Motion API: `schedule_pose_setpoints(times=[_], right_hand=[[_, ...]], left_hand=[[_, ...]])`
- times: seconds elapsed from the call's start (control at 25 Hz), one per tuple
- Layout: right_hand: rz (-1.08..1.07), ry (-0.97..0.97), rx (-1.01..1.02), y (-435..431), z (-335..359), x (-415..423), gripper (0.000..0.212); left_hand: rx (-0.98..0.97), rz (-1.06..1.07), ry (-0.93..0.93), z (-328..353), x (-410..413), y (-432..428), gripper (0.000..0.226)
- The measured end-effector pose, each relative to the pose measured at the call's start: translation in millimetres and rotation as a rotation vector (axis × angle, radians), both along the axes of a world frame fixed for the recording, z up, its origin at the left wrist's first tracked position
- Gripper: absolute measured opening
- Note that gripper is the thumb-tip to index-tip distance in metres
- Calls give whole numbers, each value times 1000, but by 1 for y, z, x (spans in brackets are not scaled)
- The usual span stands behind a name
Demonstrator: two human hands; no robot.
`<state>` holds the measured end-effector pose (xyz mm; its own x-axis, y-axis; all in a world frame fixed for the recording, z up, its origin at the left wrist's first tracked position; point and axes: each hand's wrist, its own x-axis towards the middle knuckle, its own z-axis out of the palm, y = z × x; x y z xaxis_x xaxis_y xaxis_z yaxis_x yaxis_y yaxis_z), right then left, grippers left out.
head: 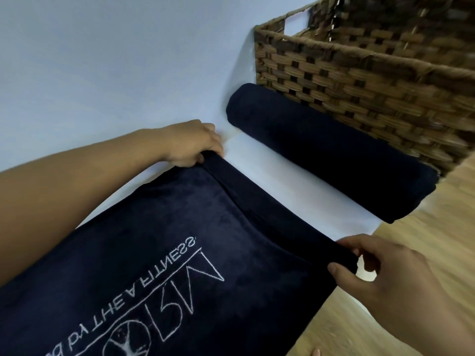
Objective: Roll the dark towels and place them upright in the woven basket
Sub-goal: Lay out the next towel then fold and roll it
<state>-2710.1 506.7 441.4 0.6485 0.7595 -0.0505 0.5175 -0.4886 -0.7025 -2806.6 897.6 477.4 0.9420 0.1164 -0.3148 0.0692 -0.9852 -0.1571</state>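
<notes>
A dark navy towel (159,253) with white stitched lettering lies flat across the white surface, its far edge turned over into a narrow fold. My left hand (190,145) pinches that fold at its far left corner. My right hand (380,276) pinches the same fold at its right end. Beyond it a second navy towel (329,152), rolled into a cylinder, lies on its side against the front wall of the brown woven basket (365,73). Little of the basket's inside shows.
The white surface (282,181) ends at the right, where a wood floor (424,232) begins. A pale wall (115,60) fills the left and far side. A fingertip or toe shows at the bottom edge (314,352).
</notes>
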Motion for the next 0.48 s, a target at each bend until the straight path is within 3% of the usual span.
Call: schedule_pose_setpoints(times=[0.2, 0.32, 0.48], right_hand=[[15, -397, 72, 2, -11, 9, 20], [41, -655, 185, 5, -23, 23, 13], [230, -854, 287, 5, -36, 30, 8]], left_hand=[[117, -54, -371, -23, -7, 3, 32], [154, 6, -519, -34, -3, -3, 27], [187, 20, -631, -44, -13, -9, 24]])
